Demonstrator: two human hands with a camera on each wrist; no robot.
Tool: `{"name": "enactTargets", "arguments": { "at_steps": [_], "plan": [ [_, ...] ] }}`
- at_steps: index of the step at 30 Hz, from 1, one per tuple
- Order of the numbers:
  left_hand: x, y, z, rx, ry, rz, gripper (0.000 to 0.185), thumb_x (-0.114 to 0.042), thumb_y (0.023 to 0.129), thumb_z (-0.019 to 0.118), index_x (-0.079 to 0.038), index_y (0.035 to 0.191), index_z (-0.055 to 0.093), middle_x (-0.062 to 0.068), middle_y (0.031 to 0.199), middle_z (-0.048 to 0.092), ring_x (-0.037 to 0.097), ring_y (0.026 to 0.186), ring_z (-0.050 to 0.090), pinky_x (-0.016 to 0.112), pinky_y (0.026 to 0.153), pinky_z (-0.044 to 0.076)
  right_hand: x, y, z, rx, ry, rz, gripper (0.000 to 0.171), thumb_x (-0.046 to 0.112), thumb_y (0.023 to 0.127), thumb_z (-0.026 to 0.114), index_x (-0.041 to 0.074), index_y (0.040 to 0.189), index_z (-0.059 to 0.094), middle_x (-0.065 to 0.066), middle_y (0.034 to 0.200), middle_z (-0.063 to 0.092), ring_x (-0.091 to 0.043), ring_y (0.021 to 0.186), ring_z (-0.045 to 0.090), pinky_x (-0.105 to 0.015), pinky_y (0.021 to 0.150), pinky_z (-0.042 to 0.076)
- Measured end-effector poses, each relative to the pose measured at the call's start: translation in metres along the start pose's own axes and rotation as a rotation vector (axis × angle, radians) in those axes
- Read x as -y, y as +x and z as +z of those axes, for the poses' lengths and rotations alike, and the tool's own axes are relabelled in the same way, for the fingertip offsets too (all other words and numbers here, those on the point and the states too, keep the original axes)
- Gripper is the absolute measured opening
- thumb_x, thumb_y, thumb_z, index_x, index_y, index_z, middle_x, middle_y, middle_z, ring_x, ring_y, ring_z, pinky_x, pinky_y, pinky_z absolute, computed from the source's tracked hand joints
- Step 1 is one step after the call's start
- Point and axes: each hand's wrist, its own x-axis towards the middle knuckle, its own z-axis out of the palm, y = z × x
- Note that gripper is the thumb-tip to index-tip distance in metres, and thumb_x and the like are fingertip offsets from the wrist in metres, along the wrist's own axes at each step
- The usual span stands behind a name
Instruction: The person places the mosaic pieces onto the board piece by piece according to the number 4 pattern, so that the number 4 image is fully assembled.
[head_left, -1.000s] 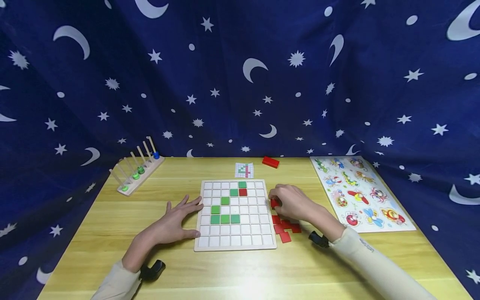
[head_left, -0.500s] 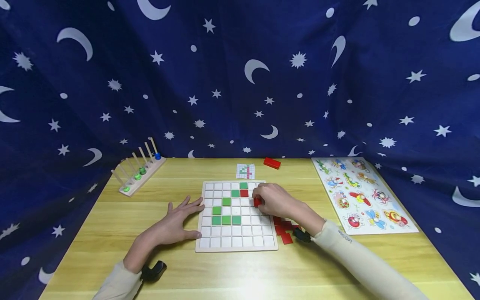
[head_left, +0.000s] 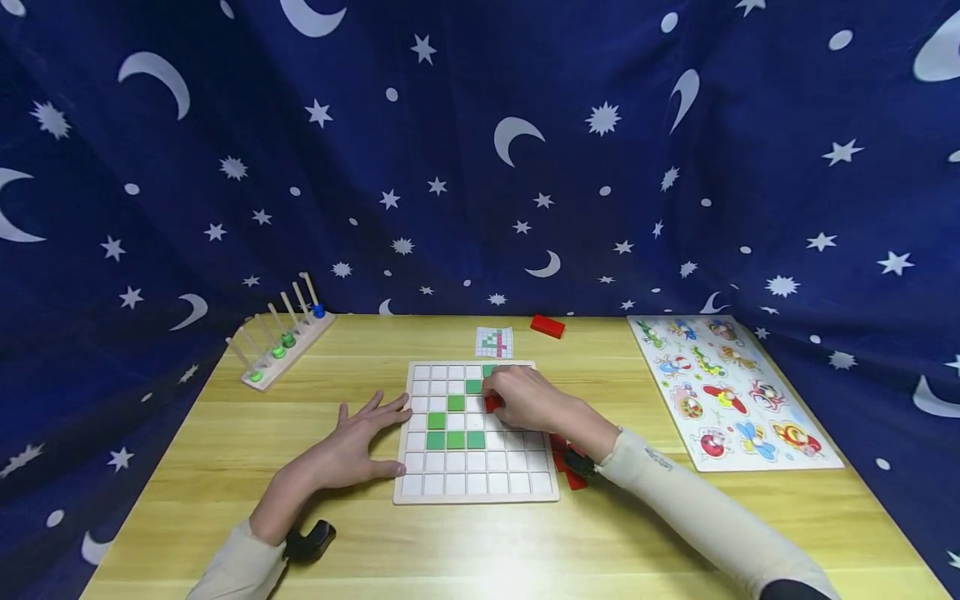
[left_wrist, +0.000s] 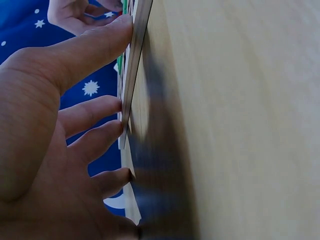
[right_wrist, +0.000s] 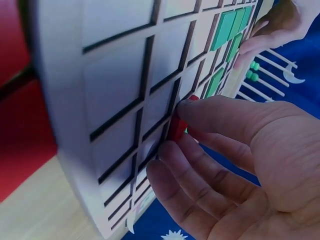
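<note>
A white grid board [head_left: 480, 499] with a pale wooden rim lies on the table. Several green square tiles [head_left: 456, 403] sit in its cells, stepping up toward the far edge. My right hand [head_left: 528, 400] pinches a red square tile [right_wrist: 177, 126] between thumb and fingertips, right at a cell below the upper green ones; the hand covers the cells around it. Along the board's left edge my left hand [head_left: 347, 450] is spread, thumb and fingertips resting at the rim. Loose red tiles [head_left: 576, 481] lie right of the board, partly hidden under my right wrist.
Behind the board lies a small printed pattern card [head_left: 494, 342], with a red block [head_left: 547, 326] to its right. A peg stand with beads [head_left: 288, 354] is at the back left. An insect picture puzzle [head_left: 731, 400] lies at the right.
My right hand has carried a red tile leftward from the pile beside the board to a cell on the grid. My left hand has stayed at the left edge.
</note>
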Motion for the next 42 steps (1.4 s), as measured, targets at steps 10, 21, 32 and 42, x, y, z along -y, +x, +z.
{"name": "enactTargets", "arguments": {
  "at_steps": [10, 21, 32, 42],
  "plan": [
    [0.000, 0.000, 0.000, -0.004, -0.006, -0.001, 0.081, -0.041, 0.079, 0.084, -0.014, 0.148, 0.051, 0.001, 0.162, 0.027, 0.038, 0.150, 0.011, 0.080, 0.103, -0.006, -0.001, 0.005, -0.001, 0.026, 0.022, 0.031, 0.014, 0.000, 0.079, 0.080, 0.010, 0.079, 0.071, 0.000, 0.071, 0.061, -0.014, 0.066, 0.046, -0.027, 0.056, 0.037],
    [0.002, 0.000, 0.000, -0.002, 0.002, -0.003, 0.081, -0.041, 0.080, 0.084, -0.015, 0.148, 0.050, 0.000, 0.162, 0.027, 0.037, 0.150, 0.010, 0.080, 0.103, -0.006, -0.004, 0.002, -0.005, 0.037, 0.032, 0.020, 0.014, 0.002, 0.080, 0.081, 0.009, 0.090, 0.075, 0.000, 0.075, 0.064, -0.014, 0.067, 0.048, -0.028, 0.057, 0.039],
    [0.000, 0.000, 0.000, -0.002, -0.012, -0.007, 0.080, -0.039, 0.080, 0.084, -0.014, 0.148, 0.050, 0.000, 0.163, 0.027, 0.037, 0.150, 0.010, 0.079, 0.103, -0.007, -0.008, -0.024, -0.016, 0.032, 0.025, 0.056, 0.011, 0.000, 0.082, 0.075, 0.008, 0.087, 0.071, 0.000, 0.069, 0.052, -0.013, 0.064, 0.042, -0.027, 0.057, 0.032],
    [0.000, 0.001, 0.000, 0.001, -0.007, 0.006, 0.080, -0.040, 0.081, 0.083, -0.015, 0.149, 0.050, 0.000, 0.163, 0.026, 0.038, 0.150, 0.010, 0.080, 0.103, -0.007, -0.017, -0.065, -0.028, 0.015, 0.026, 0.143, 0.012, 0.005, 0.082, 0.078, 0.009, 0.090, 0.071, -0.002, 0.076, 0.059, -0.012, 0.065, 0.046, -0.028, 0.057, 0.039]
  ]
}}
